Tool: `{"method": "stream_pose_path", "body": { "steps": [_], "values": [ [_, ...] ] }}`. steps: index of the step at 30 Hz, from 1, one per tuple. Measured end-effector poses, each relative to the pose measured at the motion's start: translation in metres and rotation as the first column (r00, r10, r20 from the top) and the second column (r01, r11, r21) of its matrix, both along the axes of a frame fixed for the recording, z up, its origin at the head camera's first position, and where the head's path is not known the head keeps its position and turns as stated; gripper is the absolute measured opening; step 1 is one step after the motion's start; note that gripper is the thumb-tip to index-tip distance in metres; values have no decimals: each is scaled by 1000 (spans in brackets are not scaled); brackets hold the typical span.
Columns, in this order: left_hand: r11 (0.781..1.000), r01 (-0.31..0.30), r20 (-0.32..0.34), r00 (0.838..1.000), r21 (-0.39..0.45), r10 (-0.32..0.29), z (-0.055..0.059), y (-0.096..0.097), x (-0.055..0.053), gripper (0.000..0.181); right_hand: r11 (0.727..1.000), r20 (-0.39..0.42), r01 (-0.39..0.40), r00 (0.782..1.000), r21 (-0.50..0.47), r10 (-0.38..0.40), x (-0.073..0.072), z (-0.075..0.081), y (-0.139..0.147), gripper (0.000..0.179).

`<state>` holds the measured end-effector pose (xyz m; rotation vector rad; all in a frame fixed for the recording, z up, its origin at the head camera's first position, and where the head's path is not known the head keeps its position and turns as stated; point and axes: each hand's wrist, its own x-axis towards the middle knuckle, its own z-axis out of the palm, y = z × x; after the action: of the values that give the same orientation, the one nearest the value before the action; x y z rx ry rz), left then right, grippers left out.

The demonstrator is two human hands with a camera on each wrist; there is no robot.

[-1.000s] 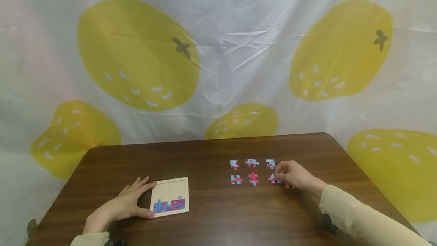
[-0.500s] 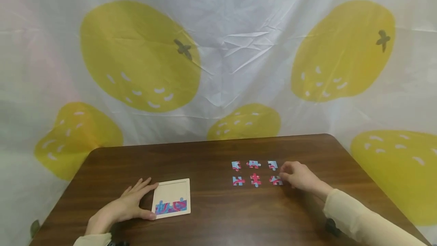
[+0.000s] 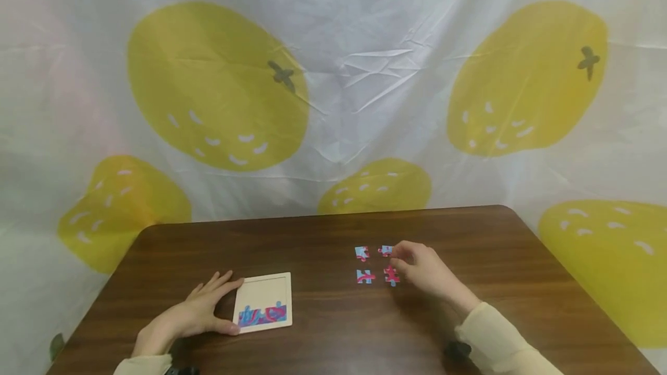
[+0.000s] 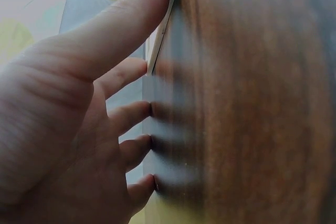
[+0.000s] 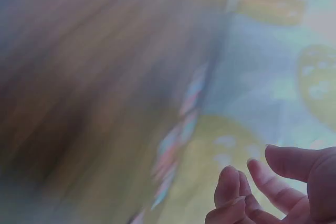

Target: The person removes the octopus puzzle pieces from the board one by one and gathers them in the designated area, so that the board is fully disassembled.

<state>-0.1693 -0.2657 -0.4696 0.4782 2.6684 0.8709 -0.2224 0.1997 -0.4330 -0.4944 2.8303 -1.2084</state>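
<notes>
A pale square puzzle tray [image 3: 289,300] lies at centre left, its near part filled with joined blue and pink pieces [image 3: 262,315]. My left hand [image 3: 189,318] rests at its left side, thumb and index finger touching the edge, other fingers spread on the table. The left wrist view shows the thumb against the tray's edge [image 4: 158,48]. To the right, my right hand [image 3: 429,274] is over loose jigsaw pieces [image 3: 365,276], hiding those at the right end. In the right wrist view its thumb and fingers [image 5: 228,184] are apart, nothing visible between them.
A brown wooden table [image 3: 323,340] carries everything. Behind its far edge hangs a pale curtain [image 3: 354,103] printed with big yellow fruit. Another jigsaw piece [image 3: 361,253] lies in the back row. The right wrist view is blurred over the table.
My right hand has left the near right-hand piece and moved left above the loose pieces, covering the right end of both rows. The left hand stays at the tray.
</notes>
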Motion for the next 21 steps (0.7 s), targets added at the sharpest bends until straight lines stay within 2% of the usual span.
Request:
{"method": "stream_pose_path", "body": {
  "steps": [7, 9, 14, 21],
  "values": [
    [999, -16, 17, 1000, -32, 17, -8, -1, -6, 104, 993, -33, -73, 997, -90, 70, 10, 14, -59, 6],
    [1000, -13, 22, 1000, -22, 13, -4, 0, -6, 103, 989, -35, -96, 995, -116, 93, 12, 16, -73, 5],
    [1000, -11, 30, 999, -19, 11, 4, 5, -4, 100, 959, 25, -141, 988, -247, 151, 16, 17, -102, 7],
    [999, -8, 15, 1000, -37, 8, 2, 1, -1, 100, 933, 57, -190, 974, -306, 217, 20, 14, -145, 8]
  ]
}}
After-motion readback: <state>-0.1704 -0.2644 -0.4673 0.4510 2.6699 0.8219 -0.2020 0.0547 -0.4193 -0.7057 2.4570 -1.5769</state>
